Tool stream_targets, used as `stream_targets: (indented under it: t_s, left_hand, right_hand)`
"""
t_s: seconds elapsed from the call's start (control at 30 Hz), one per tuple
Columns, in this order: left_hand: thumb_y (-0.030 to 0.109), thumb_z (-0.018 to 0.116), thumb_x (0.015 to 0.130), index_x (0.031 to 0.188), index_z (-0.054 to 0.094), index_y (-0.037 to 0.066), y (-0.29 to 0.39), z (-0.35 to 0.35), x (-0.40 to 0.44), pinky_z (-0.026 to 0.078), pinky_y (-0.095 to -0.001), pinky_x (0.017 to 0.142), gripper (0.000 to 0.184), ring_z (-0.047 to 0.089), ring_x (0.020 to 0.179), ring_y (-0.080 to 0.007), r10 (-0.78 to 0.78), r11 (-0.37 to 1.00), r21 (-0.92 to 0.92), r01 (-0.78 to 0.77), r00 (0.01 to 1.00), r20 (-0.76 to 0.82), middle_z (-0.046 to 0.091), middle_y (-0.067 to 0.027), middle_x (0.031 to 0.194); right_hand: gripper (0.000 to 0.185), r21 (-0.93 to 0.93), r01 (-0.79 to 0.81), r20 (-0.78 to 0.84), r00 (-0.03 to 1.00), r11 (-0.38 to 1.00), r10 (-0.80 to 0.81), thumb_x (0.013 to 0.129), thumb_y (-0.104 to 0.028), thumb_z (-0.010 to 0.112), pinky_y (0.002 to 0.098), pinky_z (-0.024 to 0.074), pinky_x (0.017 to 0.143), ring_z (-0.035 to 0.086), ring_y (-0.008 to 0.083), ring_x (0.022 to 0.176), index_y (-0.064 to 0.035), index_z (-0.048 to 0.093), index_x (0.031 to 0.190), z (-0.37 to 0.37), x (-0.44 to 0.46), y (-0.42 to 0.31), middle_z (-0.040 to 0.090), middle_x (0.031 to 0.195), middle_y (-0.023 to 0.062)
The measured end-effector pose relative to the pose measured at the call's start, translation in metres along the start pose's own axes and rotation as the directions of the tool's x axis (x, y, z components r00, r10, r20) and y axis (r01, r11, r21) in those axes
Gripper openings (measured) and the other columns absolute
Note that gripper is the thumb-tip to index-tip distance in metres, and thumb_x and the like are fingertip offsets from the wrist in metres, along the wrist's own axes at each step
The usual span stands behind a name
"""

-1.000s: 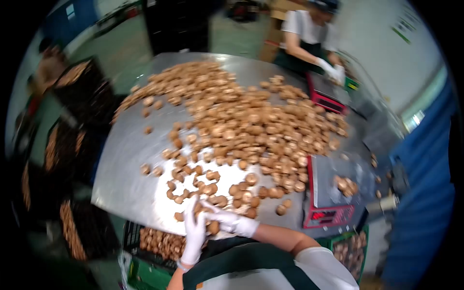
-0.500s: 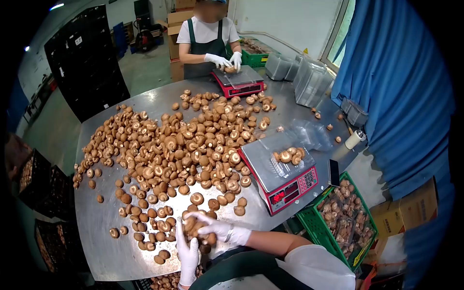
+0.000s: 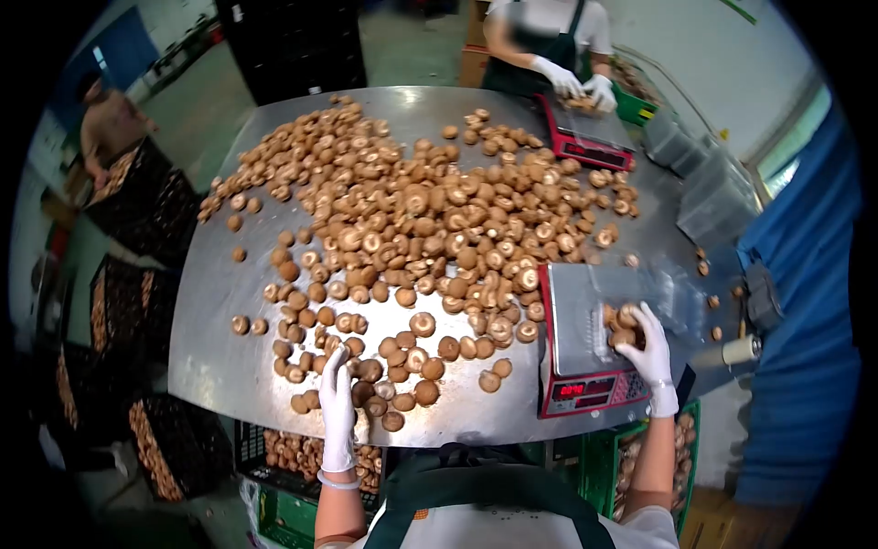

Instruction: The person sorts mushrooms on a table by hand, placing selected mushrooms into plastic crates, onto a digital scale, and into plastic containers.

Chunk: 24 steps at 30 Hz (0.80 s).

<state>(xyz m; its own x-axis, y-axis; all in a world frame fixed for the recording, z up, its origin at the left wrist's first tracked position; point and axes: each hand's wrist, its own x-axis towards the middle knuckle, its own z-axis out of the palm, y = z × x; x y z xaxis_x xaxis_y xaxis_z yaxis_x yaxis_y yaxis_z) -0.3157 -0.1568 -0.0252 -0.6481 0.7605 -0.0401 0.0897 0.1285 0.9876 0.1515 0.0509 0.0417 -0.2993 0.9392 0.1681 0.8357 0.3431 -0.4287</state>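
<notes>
My left hand (image 3: 337,412), white-gloved, rests at the near edge of the loose mushrooms (image 3: 425,393), its fingers extended upward beside several of them; nothing is visibly held. My right hand (image 3: 649,352), also gloved, is over the near scale (image 3: 576,320), fingers curved around mushrooms (image 3: 624,325) in a clear plastic tray on its plate. The scale has a red body and a lit red display. A large heap of brown mushrooms (image 3: 412,201) covers the middle of the metal table (image 3: 219,339).
Across the table a co-worker's gloved hands (image 3: 576,87) are at a second red scale (image 3: 590,151). Clear plastic trays (image 3: 718,197) stack at the right. Crates of mushrooms (image 3: 311,457) sit below the near edge. Another person (image 3: 110,123) stands far left by black crates (image 3: 137,197).
My right hand has moved from beside my left hand to the tray on the near scale. My left hand has let go of the mushrooms between the hands. The view has turned.
</notes>
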Motion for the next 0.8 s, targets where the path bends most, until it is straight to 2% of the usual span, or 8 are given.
stream_targets:
  t_s: [0.1,0.23,0.33,0.4,0.53,0.6,0.73,0.8]
  left_hand:
    - [0.017,0.048,0.097,0.125,0.052,-0.003,-0.017,-0.025,-0.012,0.037,-0.033,0.102,0.035,0.051,0.118,-0.0218,0.003,0.998,0.068,0.004,0.994,-0.105,0.055,-0.0136,0.125]
    - [0.014,0.052,0.095,0.121,0.055,-0.003,-0.038,-0.055,-0.039,0.041,-0.0309,0.097,0.032,0.055,0.111,-0.02,-0.001,0.992,0.116,0.038,0.952,-0.306,0.059,-0.0122,0.119]
    - [0.012,0.054,0.094,0.118,0.058,-0.002,-0.035,-0.063,-0.06,0.044,-0.0304,0.092,0.029,0.058,0.105,-0.0185,-0.089,0.985,0.098,0.144,0.899,-0.429,0.061,-0.0112,0.115]
    - [0.011,0.061,0.09,0.108,0.063,-0.002,-0.065,-0.07,-0.071,0.048,-0.0277,0.084,0.022,0.061,0.094,-0.0163,-0.014,0.957,0.247,0.151,0.877,-0.48,0.066,-0.0079,0.103]
    - [0.013,0.069,0.079,0.094,0.067,0.001,-0.066,-0.061,-0.081,0.049,-0.0349,0.079,0.019,0.062,0.084,-0.0273,0.186,0.774,0.629,0.072,0.924,-0.334,0.065,-0.0131,0.087]
    - [0.016,0.071,0.077,0.103,0.065,0.003,-0.071,-0.055,-0.08,0.047,-0.0378,0.084,0.03,0.06,0.091,-0.0301,0.097,0.736,0.674,0.072,0.973,-0.21,0.064,-0.0137,0.095]
    - [0.019,0.071,0.075,0.116,0.059,0.008,-0.086,-0.049,-0.073,0.046,-0.0404,0.086,0.044,0.055,0.096,-0.0325,0.133,0.635,0.769,-0.08,0.991,-0.007,0.06,-0.0119,0.107]
    - [0.018,0.07,0.077,0.116,0.059,0.008,-0.087,-0.055,-0.073,0.046,-0.0402,0.085,0.042,0.056,0.094,-0.0323,0.136,0.672,0.734,-0.097,0.991,0.007,0.06,-0.0119,0.104]
  right_hand:
    - [0.066,-0.112,0.027,-0.007,1.0,0.993,-0.028,0.068,-0.019,0.073,0.0433,0.0263,0.111,0.029,0.0385,0.136,-0.0106,0.052,0.131,0.0,-0.002,0.0,0.042,0.142,0.0127]
    - [0.042,-0.047,0.12,-0.287,0.949,0.992,-0.129,0.077,-0.005,0.067,0.0423,0.0338,0.105,0.044,0.035,0.125,-0.0041,0.059,0.118,0.0,0.003,-0.019,0.058,0.122,0.0126]
    - [0.034,0.191,0.153,-0.236,0.966,0.97,-0.105,0.075,-0.002,0.067,0.04,0.0401,0.098,0.055,0.0308,0.109,-0.0023,0.062,0.109,0.019,0.011,-0.06,0.062,0.111,0.013]
    - [0.035,0.176,0.311,-0.16,0.945,0.934,-0.285,0.071,-0.001,0.069,0.0379,0.0443,0.092,0.058,0.0294,0.102,-0.0029,0.063,0.106,0.039,0.014,-0.1,0.063,0.105,0.0128]
    - [0.034,0.216,0.568,-0.004,0.814,0.794,-0.581,0.07,-0.011,0.074,0.0381,0.0484,0.086,0.061,0.0302,0.095,-0.004,0.065,0.102,0.097,0.011,-0.163,0.065,0.099,0.0126]
    - [0.032,0.264,0.588,0.05,0.783,0.765,-0.62,0.075,-0.021,0.072,0.037,0.0489,0.082,0.061,0.0277,0.094,-0.0073,0.066,0.103,0.128,0.0,-0.175,0.065,0.1,0.0101]
    - [0.04,0.305,0.544,0.26,0.742,0.782,-0.618,0.075,-0.029,0.072,0.0384,0.0489,0.076,0.061,0.0278,0.086,-0.0108,0.063,0.11,0.17,-0.034,-0.199,0.062,0.092,0.0085]
    - [0.064,0.24,0.518,0.353,0.741,0.821,-0.571,0.07,-0.037,0.075,0.037,0.0505,0.069,0.061,0.027,0.083,-0.0171,0.054,0.127,0.19,-0.048,-0.208,0.058,0.097,0.0087]
